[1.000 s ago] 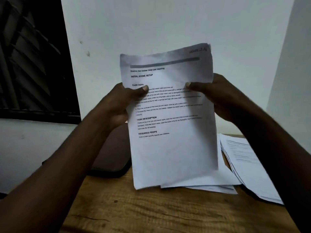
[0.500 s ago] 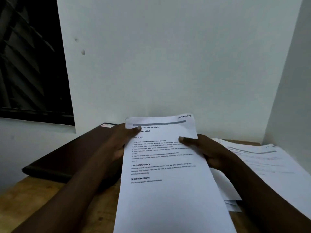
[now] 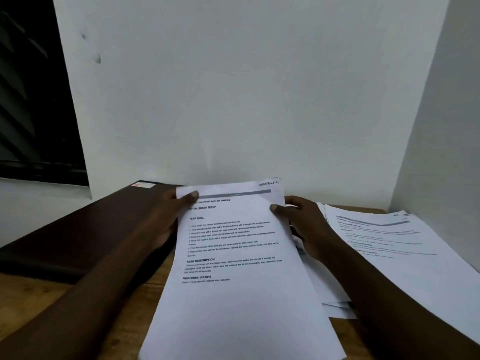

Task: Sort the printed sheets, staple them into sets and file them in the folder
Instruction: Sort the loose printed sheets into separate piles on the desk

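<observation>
Lowered since the earlier frames, when it was held upright before the wall, the printed set (image 3: 241, 268) lay tilted low over the wooden desk (image 3: 39, 297), its near edge running out of view. Item, far left: a dark folder (image 3: 85, 229), closed and flat on the desk, one corner touching the wall. Item: left hand (image 3: 168, 219), thumb pinching the set's top left corner, fingers hidden beneath. Item: the set itself, headed sheet uppermost, "Section-4" handwritten at its top right corner. Item: right hand (image 3: 306, 224), thumb clamped on the right edge, fingers behind. Item, right: loose sheets (image 3: 335, 294) under the set, and a further stack of printed sheets (image 3: 405, 245) against the side wall. Step judged in hand: sorting, the sheets squared as one set. No stapler was visible; the next move likely called for laying the set down aligned and locating one.
</observation>
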`<state>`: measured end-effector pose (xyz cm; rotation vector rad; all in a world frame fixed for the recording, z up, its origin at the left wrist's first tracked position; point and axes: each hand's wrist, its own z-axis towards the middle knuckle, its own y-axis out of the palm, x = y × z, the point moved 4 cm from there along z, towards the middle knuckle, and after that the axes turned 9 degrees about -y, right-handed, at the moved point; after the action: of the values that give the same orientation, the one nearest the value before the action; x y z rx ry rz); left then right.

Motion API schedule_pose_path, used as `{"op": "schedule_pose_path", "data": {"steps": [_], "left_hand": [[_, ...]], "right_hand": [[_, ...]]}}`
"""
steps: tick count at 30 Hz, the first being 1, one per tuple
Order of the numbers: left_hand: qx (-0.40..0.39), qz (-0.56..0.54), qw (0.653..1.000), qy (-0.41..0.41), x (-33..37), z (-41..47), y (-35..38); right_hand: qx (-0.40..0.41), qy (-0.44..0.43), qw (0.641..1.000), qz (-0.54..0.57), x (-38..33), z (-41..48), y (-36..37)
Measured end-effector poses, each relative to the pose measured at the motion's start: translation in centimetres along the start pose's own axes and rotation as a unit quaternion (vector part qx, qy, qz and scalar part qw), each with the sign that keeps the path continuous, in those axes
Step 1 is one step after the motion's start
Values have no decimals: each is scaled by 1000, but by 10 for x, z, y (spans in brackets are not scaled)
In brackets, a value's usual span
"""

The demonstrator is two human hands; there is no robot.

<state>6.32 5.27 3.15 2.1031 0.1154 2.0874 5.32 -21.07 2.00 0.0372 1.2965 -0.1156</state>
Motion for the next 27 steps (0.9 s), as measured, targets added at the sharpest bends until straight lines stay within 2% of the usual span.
{"op": "schedule_pose_path", "data": {"steps": [12, 17, 22, 27], "left_hand": [[39, 40, 997, 52, -4, -5, -8], [44, 24, 997, 56, -7, -2, -11], [14, -41, 999, 29, -10, -2, -9], [4, -28, 999, 18, -14, 1, -10]], "right_hand": [[6, -13, 999, -45, 11, 0, -3], [4, -40, 999, -7, 1, 0, -2], [18, -42, 999, 13, -2, 0, -9], [37, -45, 997, 58, -1, 0, -14]]}}
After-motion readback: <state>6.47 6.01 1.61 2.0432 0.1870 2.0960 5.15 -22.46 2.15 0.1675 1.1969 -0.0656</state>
